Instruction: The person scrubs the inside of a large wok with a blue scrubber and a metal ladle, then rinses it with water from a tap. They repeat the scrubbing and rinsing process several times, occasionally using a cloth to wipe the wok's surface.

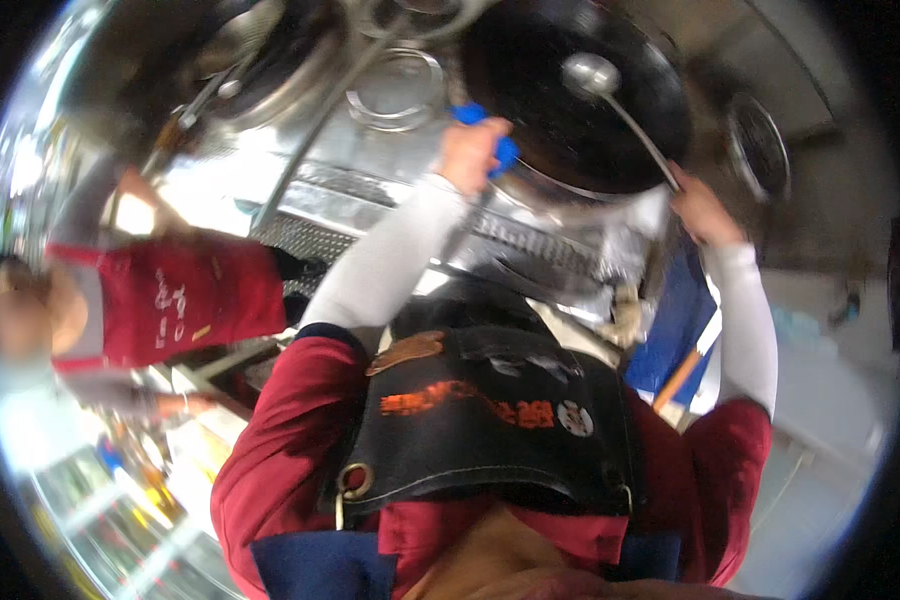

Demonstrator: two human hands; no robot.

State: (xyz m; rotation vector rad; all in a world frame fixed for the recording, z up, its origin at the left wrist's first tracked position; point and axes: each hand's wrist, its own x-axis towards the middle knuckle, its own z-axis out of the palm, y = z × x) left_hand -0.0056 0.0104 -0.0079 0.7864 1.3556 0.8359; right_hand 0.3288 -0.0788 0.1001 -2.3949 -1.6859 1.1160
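A large dark wok (562, 127) lies before me at the top of the head view. My left hand (471, 154) is closed around a blue cloth (504, 156) at the wok's near left edge; the blur hides whether it grips a wok handle beneath. On the right, my right hand (705, 208) holds the long handle of a metal ladle (591, 73). The ladle's round bowl is over the wok's inside. No food can be made out in the wok.
A co-worker in a red apron (195, 300) stands at the left, near a second wok (270, 82) with a long-handled tool over it. A round metal container (395, 88) sits between the woks. Perforated metal (307, 244) lies nearer. A round metal rim (759, 148) shows at the right.
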